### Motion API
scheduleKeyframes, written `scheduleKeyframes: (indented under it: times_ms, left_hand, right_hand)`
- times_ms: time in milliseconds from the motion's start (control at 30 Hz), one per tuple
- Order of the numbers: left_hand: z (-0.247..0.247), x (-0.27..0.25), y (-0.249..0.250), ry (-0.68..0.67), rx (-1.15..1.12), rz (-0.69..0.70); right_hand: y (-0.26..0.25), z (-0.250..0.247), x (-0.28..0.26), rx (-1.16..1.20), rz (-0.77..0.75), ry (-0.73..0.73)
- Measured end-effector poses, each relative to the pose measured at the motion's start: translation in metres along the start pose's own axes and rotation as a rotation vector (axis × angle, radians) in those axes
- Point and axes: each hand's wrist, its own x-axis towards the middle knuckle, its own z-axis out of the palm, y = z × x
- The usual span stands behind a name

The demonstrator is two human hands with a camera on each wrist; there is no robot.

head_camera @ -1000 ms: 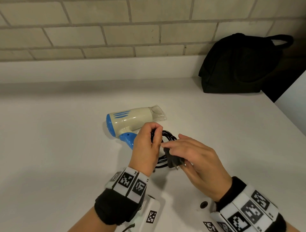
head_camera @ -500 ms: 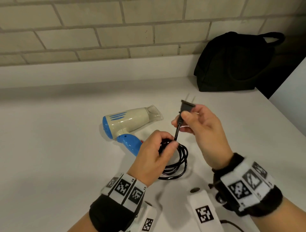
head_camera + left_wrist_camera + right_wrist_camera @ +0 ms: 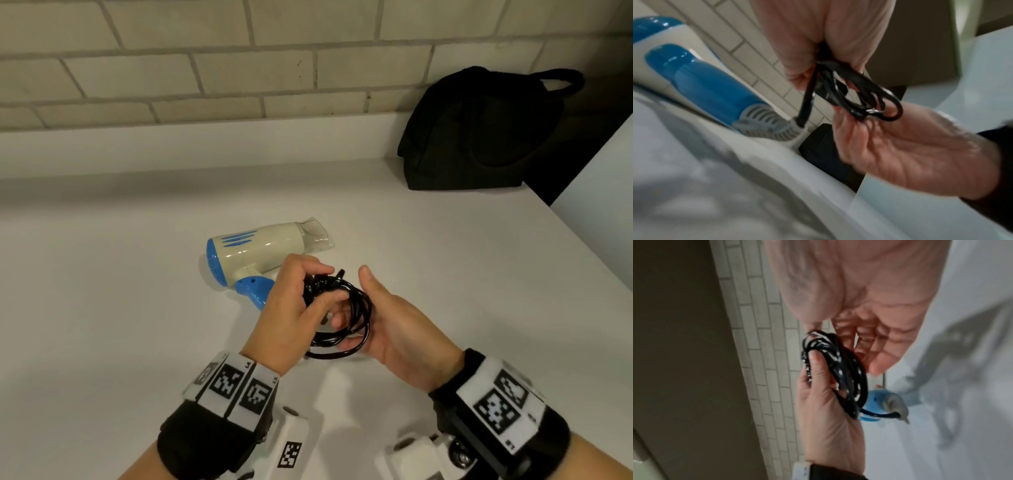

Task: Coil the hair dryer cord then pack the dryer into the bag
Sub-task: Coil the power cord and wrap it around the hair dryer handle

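1. Left hand (image 3: 291, 308) pinched the coiled black cord (image 3: 346, 318) at its top, thumb and fingers curled round the gathered loops, probably to keep the turns from springing apart.
2. Right hand (image 3: 387, 329) lay with palm up and fingers relaxed beneath the coil, cradling its lower loops without closing on them, likely ready to tuck in the plug end.
3. Hair dryer (image 3: 260, 253) lay on its side on the white desk (image 3: 102, 308), just beyond the hands, tethered by a short run of cord.
4. Black bag (image 3: 479, 130) sat well apart at the far right against the brick wall (image 3: 205, 68); packing not yet begun.
5. Shown only in the left wrist view: grey strain relief (image 3: 764, 121) where cord left the blue handle. Bag's full shape visible only from the head view.
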Motion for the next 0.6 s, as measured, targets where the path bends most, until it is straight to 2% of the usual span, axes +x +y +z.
scheduleKeyframes:
  times_ms: [100,200,333,400,533,600]
  left_hand:
    - [0.004,-0.004,0.001,-0.006,-0.085,-0.112]
    - [0.010,-0.008,-0.002,0.032,-0.107,-0.196]
    - [0.007,-0.010,-0.005,0.122,-0.028,-0.235]
    - [0.002,-0.011,-0.004,0.116,0.035,-0.246]
    - [-0.007,-0.010,-0.002,0.088,-0.036,-0.353]
    - [-0.008,-0.008,-0.003,0.099,-0.080,-0.412]
  right_hand:
    - [0.001,0.004,-0.007,-0.128,-0.118,-0.018]
    - [0.007,0.005,-0.005,-0.218,-0.246,0.124]
    - [0.010,0.008,-0.003,-0.265,-0.319,0.171]
    - [0.011,0.010,-0.003,-0.316,-0.355,0.186]
    - [0.012,0.009,-0.001,-0.474,-0.446,0.238]
    - [0.013,0.009,0.000,-0.477,-0.439,0.258]
